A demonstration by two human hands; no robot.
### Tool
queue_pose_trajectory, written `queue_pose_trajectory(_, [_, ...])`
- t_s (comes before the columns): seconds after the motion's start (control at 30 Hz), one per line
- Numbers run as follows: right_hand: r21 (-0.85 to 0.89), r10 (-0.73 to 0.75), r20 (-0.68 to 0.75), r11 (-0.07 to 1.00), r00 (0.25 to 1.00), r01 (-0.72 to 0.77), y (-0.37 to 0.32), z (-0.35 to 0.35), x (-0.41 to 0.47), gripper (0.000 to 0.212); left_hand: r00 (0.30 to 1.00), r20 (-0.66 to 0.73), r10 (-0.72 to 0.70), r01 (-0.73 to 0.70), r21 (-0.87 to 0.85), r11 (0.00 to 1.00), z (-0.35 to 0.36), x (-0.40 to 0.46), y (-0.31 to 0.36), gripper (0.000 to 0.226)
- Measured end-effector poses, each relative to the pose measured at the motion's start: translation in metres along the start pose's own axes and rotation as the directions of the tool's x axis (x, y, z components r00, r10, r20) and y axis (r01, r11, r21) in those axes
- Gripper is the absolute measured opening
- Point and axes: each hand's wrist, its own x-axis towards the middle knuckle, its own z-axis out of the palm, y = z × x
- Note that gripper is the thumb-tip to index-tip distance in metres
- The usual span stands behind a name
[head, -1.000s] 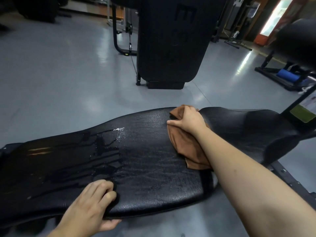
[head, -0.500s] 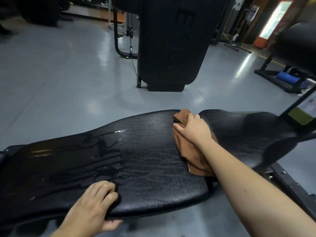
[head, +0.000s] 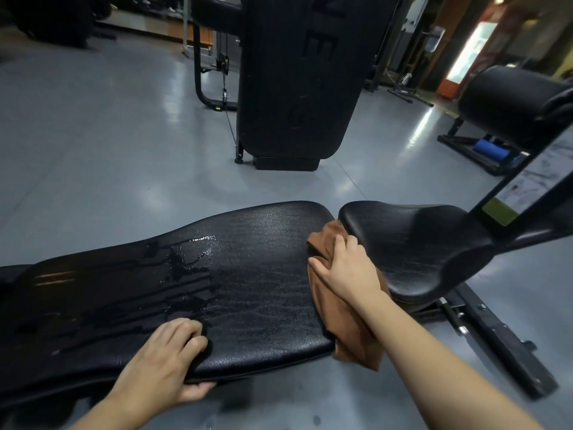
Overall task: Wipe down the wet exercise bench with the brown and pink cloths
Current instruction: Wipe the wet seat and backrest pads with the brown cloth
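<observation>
While the right hand (head: 344,268) presses the crumpled brown cloth (head: 347,324) against the right end of the long black textured vinyl bench pad (head: 260,274), fingers curled over it, the wipe looks barely half done. That right stretch reads matte and mostly dry; pooled water streaks (head: 183,268) remain toward the pad's middle and left end. The left hand (head: 167,364) grips the near edge. No pink cloth is visible, so 1 cloth is unused.

glossy grey floor (head: 93,125) (light glare), black machine (head: 297,79) behind.
</observation>
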Motion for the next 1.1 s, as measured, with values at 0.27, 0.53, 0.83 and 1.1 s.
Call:
queue_pose_trajectory(0.27, [-0.061, -0.026, -0.026, 0.998, 0.999, 0.024, 0.003, 0.003, -0.01, 0.088, 1.0, 0.011, -0.008, 0.008, -0.016, 1.0, -0.002, 0.001, 0.002, 0.068])
queue_pose_trajectory(0.53, [-0.191, -0.02, -0.047, 0.982, 0.999, 0.011, -0.01, 0.014, 0.012, 0.091, 1.0, -0.011, -0.006, 0.005, -0.033, 0.999, -0.001, 0.002, 0.005, 0.065])
queue_pose_trajectory(0.83, [-0.19, 0.002, -0.001, 0.982, 1.0, -0.002, -0.034, 0.022, 0.097, 0.084, 1.0, 0.004, -0.005, 0.005, -0.078, 0.997, -0.002, 0.003, 0.004, 0.064])
queue_pose_trajectory(1.1, [-0.275, -0.182, 0.116, 0.939, 0.976, 0.207, -0.057, 0.033, 0.157, 0.08, 1.0, -0.018, -0.008, 0.007, -0.05, 0.999, -0.003, 0.0, 0.004, 0.015])
